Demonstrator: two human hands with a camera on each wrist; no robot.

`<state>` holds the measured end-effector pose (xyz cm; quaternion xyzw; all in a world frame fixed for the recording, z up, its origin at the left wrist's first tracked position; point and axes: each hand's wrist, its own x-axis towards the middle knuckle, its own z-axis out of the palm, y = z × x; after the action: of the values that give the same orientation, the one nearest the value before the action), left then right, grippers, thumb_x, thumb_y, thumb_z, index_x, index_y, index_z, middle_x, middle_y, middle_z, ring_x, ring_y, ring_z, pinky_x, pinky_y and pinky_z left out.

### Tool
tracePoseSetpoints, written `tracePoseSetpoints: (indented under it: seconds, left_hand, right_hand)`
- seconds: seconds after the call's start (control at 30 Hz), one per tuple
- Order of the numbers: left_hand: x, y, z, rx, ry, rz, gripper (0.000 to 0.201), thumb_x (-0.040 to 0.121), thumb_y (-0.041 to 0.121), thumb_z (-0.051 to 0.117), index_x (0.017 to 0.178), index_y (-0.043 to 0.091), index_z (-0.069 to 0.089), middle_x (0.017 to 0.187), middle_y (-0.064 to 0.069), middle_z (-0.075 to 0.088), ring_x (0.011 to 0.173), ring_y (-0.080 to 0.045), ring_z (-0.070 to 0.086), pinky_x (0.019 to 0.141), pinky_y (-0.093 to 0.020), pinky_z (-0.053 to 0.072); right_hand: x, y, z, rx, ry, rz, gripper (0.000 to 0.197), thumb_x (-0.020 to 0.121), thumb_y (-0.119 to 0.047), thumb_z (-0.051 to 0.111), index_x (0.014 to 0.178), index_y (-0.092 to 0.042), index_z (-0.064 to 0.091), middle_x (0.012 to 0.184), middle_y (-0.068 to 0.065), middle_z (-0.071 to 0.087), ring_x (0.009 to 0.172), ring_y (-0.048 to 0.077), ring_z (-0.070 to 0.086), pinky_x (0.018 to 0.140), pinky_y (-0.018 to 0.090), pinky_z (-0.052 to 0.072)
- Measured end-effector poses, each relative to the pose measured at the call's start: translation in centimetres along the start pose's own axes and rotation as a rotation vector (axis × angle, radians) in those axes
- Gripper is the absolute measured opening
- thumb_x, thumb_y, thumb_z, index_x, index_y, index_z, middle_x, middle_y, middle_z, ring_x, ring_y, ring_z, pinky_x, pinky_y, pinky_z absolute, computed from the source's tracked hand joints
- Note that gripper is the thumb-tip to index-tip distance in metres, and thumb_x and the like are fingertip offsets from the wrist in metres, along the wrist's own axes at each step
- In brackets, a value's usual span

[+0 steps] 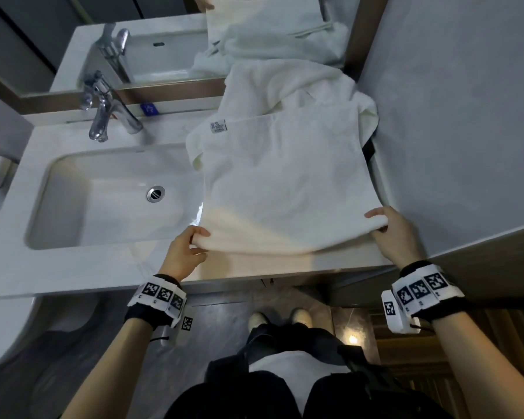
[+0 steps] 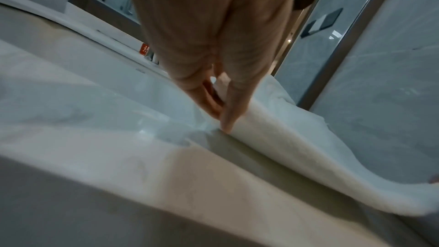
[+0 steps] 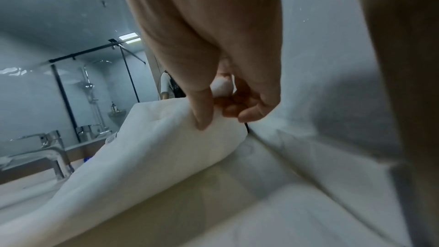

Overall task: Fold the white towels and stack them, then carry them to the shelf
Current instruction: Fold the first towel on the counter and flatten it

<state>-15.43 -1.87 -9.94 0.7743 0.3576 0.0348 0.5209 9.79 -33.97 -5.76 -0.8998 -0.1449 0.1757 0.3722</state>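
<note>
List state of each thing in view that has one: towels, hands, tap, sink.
top towel: spread flat on the counter, near edge lifted, label showing at far corner
towel pile: crumpled, unfolded, behind the top towel
left hand: pinches the towel's near left corner
right hand: grips the near right corner
tap: no water running
sink: holds no water, drain visible

head downward, wrists close, perhaps level
</note>
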Motion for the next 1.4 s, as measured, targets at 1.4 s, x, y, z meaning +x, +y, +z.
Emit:
tracePoseSetpoints:
  seconds: [1.4]
  left_hand:
    - [25.0,8.5,-5.6,-0.131,0.05,0.013,0.026,0.092,0.017,0.057,0.11,0.018,0.038,0.086,-0.002,0.054,0.071,-0.012,0.054,0.056,-0.016,0.048]
  right_hand:
    - [24.4,-10.2,0.6,0.208,0.125,0.136,0.027,0.092,-0.031,0.057,0.109,-0.012,0.048,0.105,0.006,0.05,0.096,0.016,0.048,0.083,0.027,0.038]
